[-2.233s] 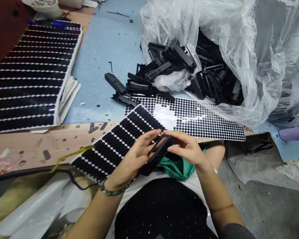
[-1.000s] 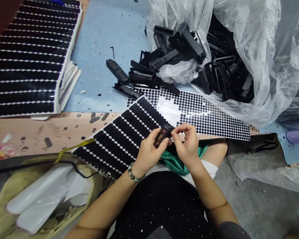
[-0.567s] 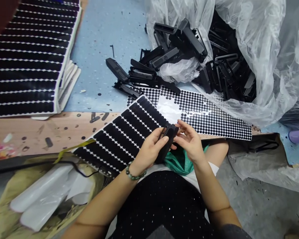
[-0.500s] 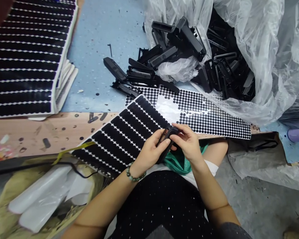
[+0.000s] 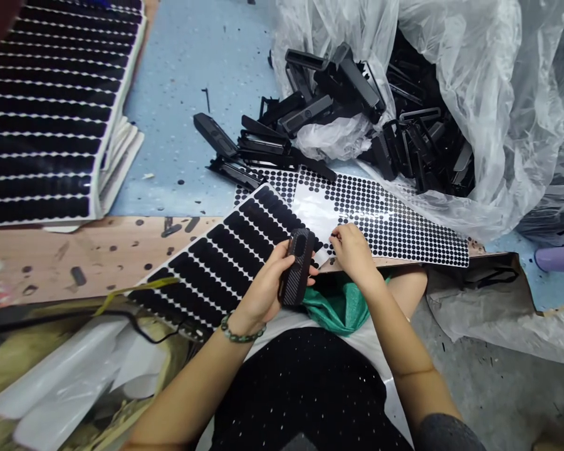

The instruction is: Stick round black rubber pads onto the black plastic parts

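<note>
My left hand is closed round a black plastic case with a woven carbon-look face and an oval recess near its top. The case is held upright, its patterned side facing me. To the right of it, my right hand pinches thumb and forefinger together at the near edge of a white sheet of small round black stickers. A dark speck shows at those fingertips; whether it is held or lies on the sheet I cannot make out. Left of the case, a sheet of long black stickers lies slanted across the table edge.
Black plastic parts lie heaped before a clear plastic bag full of more. A stack of black sticker sheets is at left. Below the table edge are a sack with white rolls and green cloth. A purple cylinder is at right.
My right hand has let go of the case and moved right to the dot sheet. My left hand has turned the case, showing its patterned face, and shifted slightly left.
</note>
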Tool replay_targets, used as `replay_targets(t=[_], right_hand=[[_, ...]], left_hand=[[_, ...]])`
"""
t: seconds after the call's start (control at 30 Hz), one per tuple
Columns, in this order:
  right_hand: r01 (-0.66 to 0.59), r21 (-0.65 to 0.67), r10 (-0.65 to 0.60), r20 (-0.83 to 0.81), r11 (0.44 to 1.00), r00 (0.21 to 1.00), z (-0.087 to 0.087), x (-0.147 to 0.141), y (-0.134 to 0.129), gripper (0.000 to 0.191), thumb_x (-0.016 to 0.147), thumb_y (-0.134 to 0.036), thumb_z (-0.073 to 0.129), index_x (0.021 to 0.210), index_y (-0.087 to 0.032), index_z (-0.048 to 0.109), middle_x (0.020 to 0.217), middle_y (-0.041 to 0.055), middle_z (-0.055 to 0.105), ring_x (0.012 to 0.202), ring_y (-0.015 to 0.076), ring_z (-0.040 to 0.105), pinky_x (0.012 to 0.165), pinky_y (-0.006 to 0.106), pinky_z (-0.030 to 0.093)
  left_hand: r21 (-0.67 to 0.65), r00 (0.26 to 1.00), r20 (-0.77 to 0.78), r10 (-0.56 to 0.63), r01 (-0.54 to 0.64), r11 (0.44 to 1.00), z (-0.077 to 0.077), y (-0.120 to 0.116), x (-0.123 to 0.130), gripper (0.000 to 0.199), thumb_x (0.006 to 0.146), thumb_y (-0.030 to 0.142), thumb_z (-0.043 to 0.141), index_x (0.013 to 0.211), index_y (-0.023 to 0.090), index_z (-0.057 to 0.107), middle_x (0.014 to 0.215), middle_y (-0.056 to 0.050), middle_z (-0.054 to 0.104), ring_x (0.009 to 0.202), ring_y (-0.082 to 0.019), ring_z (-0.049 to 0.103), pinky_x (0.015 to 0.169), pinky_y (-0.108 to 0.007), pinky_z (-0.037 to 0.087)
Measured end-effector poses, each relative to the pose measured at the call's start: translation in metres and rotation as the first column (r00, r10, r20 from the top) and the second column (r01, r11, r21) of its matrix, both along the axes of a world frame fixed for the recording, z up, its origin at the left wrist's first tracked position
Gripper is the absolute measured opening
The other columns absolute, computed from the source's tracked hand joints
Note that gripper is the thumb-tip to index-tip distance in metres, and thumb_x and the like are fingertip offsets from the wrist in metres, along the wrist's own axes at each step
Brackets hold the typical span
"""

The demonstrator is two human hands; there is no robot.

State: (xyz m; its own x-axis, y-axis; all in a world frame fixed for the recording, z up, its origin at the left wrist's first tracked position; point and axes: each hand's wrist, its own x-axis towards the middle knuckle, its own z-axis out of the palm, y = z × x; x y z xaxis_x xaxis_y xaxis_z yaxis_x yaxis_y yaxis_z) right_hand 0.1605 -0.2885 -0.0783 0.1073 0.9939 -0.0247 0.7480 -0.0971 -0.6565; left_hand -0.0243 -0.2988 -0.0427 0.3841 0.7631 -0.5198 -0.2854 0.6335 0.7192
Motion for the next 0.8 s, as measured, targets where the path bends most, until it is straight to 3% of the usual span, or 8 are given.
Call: replay_targets(t=[0.13, 0.2, 0.27, 0.33, 0.4, 0.5, 0.63, 0.8], right_hand=[[-0.007, -0.049, 0.01, 0.047, 0.999, 0.999, 0.0, -0.006, 0.011, 0.015, 0.076, -0.008, 0.056, 0.075, -0.022, 0.051, 0.084, 0.0056, 0.055, 0.081, 0.0221, 0.053, 0.08, 0.04, 0.045], [0.019, -0.037, -0.021, -0.048, 0.999, 0.999, 0.002, -0.005, 0.012, 0.016, 0.075, -0.009, 0.055, 0.071, -0.023, 0.048, 0.078, 0.0023, 0.053, 0.076, 0.0197, 0.052, 0.078, 0.038, 0.045], [0.093, -0.021, -0.095, -0.264, 0.995, 0.96, 0.005, -0.004, 0.007, 0.012, 0.077, -0.015, 0.057, 0.073, -0.023, 0.049, 0.073, -0.0011, 0.053, 0.07, 0.0167, 0.052, 0.073, 0.035, 0.047], [0.145, -0.058, -0.153, -0.537, 0.988, 0.83, 0.01, -0.007, -0.003, 0.009, 0.077, -0.027, 0.06, 0.079, -0.023, 0.052, 0.071, -0.0029, 0.054, 0.066, 0.0143, 0.053, 0.068, 0.031, 0.048], [0.116, -0.124, -0.169, -0.729, 0.986, 0.663, 0.018, -0.014, -0.015, 0.018, 0.076, -0.037, 0.065, 0.081, -0.023, 0.055, 0.07, -0.0034, 0.056, 0.065, 0.0133, 0.055, 0.066, 0.03, 0.05], [0.044, -0.152, -0.151, -0.82, 0.987, 0.553, 0.03, -0.028, -0.028, 0.021, 0.074, -0.04, 0.069, 0.076, -0.022, 0.059, 0.074, -0.0013, 0.059, 0.069, 0.0134, 0.058, 0.068, 0.03, 0.053], [0.098, -0.055, -0.104, -0.779, 0.994, 0.619, 0.038, -0.041, -0.033, 0.015, 0.074, -0.035, 0.07, 0.072, -0.022, 0.063, 0.098, 0.0044, 0.058, 0.086, 0.0162, 0.06, 0.071, 0.03, 0.055], [0.086, 0.013, -0.055, -0.679, 0.996, 0.732, 0.04, -0.045, -0.033, 0.01, 0.079, -0.029, 0.064, 0.072, -0.022, 0.063, 0.096, 0.0042, 0.057, 0.088, 0.0171, 0.058, 0.072, 0.03, 0.055]], left_hand=[[-0.003, 0.998, 0.059, -0.017, 0.017, 1.0, -0.002, 0.0, 0.0, 0.04, 0.078, 0.028, 0.051, 0.117, 0.021, 0.05, 0.107, -0.008, 0.066, 0.087, -0.021, 0.07, 0.072, -0.035, 0.062], [0.022, 0.997, 0.072, -0.019, 0.017, 1.0, -0.004, 0.0, -0.001, 0.043, 0.078, 0.028, 0.05, 0.121, 0.021, 0.048, 0.109, -0.009, 0.066, 0.092, -0.023, 0.07, 0.075, -0.036, 0.062], [0.054, 0.998, 0.068, -0.004, 0.001, 0.999, -0.005, -0.001, -0.001, 0.044, 0.08, 0.029, 0.051, 0.124, 0.021, 0.046, 0.113, -0.009, 0.065, 0.095, -0.023, 0.069, 0.075, -0.035, 0.061], [0.086, 0.998, 0.052, 0.028, -0.032, 0.996, -0.007, -0.001, 0.0, 0.044, 0.082, 0.029, 0.053, 0.125, 0.022, 0.046, 0.118, -0.01, 0.063, 0.098, -0.023, 0.069, 0.077, -0.034, 0.061], [0.121, 0.997, 0.035, 0.07, -0.074, 0.99, -0.009, -0.002, 0.003, 0.041, 0.083, 0.03, 0.056, 0.123, 0.021, 0.047, 0.121, -0.01, 0.061, 0.101, -0.023, 0.068, 0.08, -0.034, 0.059], [0.187, 0.992, 0.021, 0.126, -0.127, 0.974, -0.013, -0.004, 0.009, 0.037, 0.084, 0.033, 0.058, 0.118, 0.021, 0.049, 0.117, -0.009, 0.063, 0.106, -0.022, 0.066, 0.086, -0.036, 0.057], [0.284, 0.985, -0.011, 0.17, -0.16, 0.945, -0.017, -0.007, 0.012, 0.036, 0.082, 0.036, 0.061, 0.114, 0.022, 0.053, 0.113, -0.006, 0.065, 0.11, -0.02, 0.063, 0.094, -0.035, 0.053], [0.362, 0.983, -0.054, 0.177, -0.146, 0.921, -0.018, -0.01, 0.011, 0.038, 0.083, 0.037, 0.062, 0.118, 0.025, 0.054, 0.122, -0.006, 0.063, 0.117, -0.021, 0.058, 0.101, -0.036, 0.047]])
